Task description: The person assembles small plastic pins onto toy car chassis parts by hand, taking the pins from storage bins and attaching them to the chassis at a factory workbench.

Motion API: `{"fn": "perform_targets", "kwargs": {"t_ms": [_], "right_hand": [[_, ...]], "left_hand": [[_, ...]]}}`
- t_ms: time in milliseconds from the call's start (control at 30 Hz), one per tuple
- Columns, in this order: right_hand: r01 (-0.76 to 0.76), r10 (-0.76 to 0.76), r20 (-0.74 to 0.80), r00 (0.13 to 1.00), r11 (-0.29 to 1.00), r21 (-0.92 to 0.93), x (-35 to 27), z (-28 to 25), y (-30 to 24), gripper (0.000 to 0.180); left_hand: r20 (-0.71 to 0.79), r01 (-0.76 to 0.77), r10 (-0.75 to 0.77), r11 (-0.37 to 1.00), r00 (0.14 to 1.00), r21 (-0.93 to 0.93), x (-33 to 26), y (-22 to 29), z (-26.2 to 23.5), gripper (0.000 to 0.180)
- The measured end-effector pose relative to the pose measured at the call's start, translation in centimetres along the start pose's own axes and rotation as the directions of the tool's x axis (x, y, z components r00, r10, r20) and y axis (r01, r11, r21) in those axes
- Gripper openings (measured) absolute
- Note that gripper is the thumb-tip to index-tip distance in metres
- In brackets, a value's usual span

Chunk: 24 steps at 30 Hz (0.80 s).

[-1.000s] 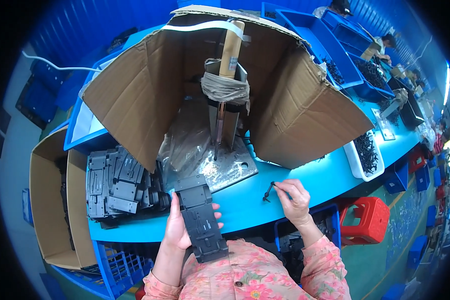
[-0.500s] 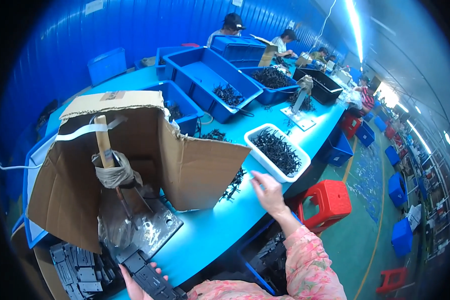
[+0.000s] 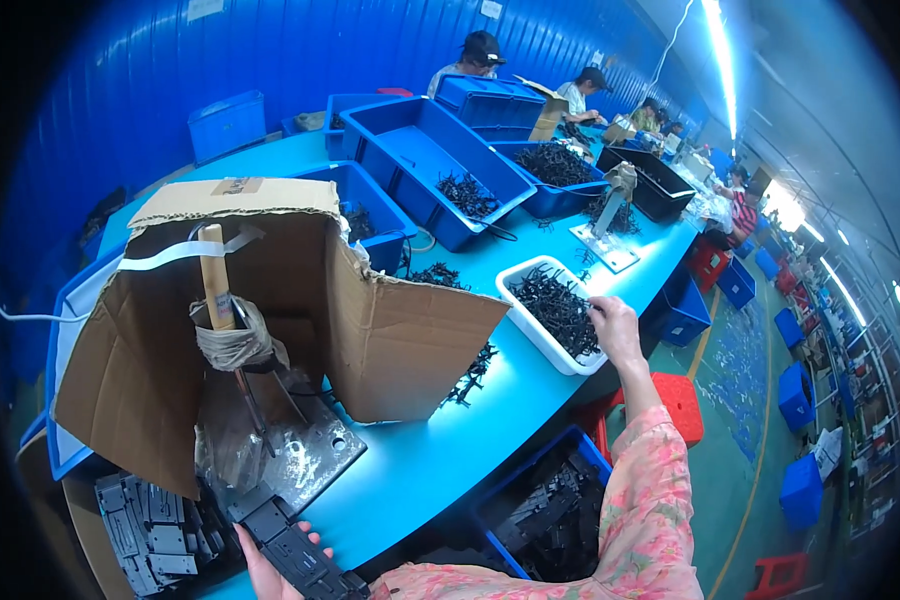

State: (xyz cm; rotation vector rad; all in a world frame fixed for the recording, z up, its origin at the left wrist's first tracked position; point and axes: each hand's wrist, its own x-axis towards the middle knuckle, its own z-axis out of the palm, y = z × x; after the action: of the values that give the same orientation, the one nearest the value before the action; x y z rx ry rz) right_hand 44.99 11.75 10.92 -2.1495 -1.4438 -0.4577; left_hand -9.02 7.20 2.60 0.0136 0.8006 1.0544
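While my right hand (image 3: 616,325) stretches out to the white tray (image 3: 523,315) of small black clips (image 3: 555,305), fingers curled down over its far corner and touching the pile, I cannot tell whether that grip has closed on any clip yet. My left hand (image 3: 270,560) sits low at the near edge of the blue bench (image 3: 440,455), its grip wrapped under a long black plastic housing (image 3: 295,550) that juts up toward the grey metal base plate (image 3: 305,455).

The risks, as I judge them: the tray stands close to the bench edge above a red stool (image 3: 682,400), and a pull on its rim could tip or slide it off. The clips look tangled, so lifting one may drag others out onto the bench, where a loose scatter (image 3: 470,375) already lies beside the cardboard box (image 3: 300,300). With my eyes on the tray, the housing in my left hand is out of my attention; it could knock the plate, the stack of black parts (image 3: 150,520) to its left, or slip from a loose hold. The wooden handle (image 3: 215,280) wrapped in tape inside the box stands well apart from both hands.
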Motion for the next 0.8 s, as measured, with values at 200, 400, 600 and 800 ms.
{"fn": "perform_targets", "kwargs": {"t_ms": [200, 400, 600, 800], "right_hand": [[-0.212, 0.244, -0.049, 0.968, 0.912, 0.352, 0.9, -1.1, 1.2, 0.019], [-0.293, 0.382, 0.026, 0.924, 0.661, 0.691, 0.0, 1.2, 3.5, 0.021], [-0.334, 0.486, 0.043, 0.873, 0.531, 0.779, -1.2, 1.9, 3.6, 0.024], [-0.149, 0.519, 0.02, 0.855, 0.208, 0.967, -1.9, 1.0, -0.2, 0.023]], "left_hand": [[0.011, 0.0, 0.0, 1.0, 1.0, -0.009, 0.0, -0.1, 0.1, 0.072], [0.011, -0.008, 0.008, 1.0, 1.0, 0.01, 0.1, -0.4, 0.3, 0.073], [0.009, -0.024, 0.024, 0.999, 1.0, 0.026, -0.2, -0.3, 0.3, 0.073], [0.043, -0.024, 0.024, 1.0, 0.999, 0.012, -0.4, 0.1, -0.9, 0.073]]}}
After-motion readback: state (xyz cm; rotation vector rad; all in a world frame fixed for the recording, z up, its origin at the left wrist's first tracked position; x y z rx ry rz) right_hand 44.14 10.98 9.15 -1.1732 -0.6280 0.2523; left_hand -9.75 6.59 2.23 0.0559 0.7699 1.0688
